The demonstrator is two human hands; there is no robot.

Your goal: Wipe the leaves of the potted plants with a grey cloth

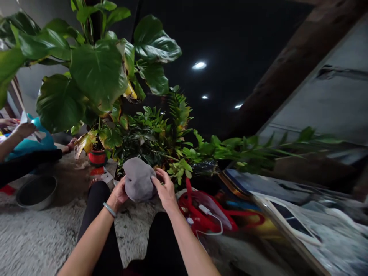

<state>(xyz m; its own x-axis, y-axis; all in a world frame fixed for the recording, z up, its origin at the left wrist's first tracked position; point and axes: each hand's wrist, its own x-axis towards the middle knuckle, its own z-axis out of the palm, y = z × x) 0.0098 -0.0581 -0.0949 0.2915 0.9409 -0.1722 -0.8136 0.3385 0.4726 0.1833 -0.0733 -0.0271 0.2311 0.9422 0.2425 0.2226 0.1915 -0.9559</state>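
A rounded grey cloth item (139, 180) is held up in front of me, between both hands and above my knees. My left hand (120, 193) grips its left side, with a bracelet on that wrist. On the right side, my right hand (165, 188) has its fingers bent against the cloth. The parts of the fingers behind the cloth are hidden. Green potted plants stand just beyond the item.
A red bag (201, 211) with a white charger and cable lies at the right. Beside it is a glass-topped table (299, 230). A grey basin (37, 193) and a red pot (97, 157) are at the left, near another person's hands (24, 130).
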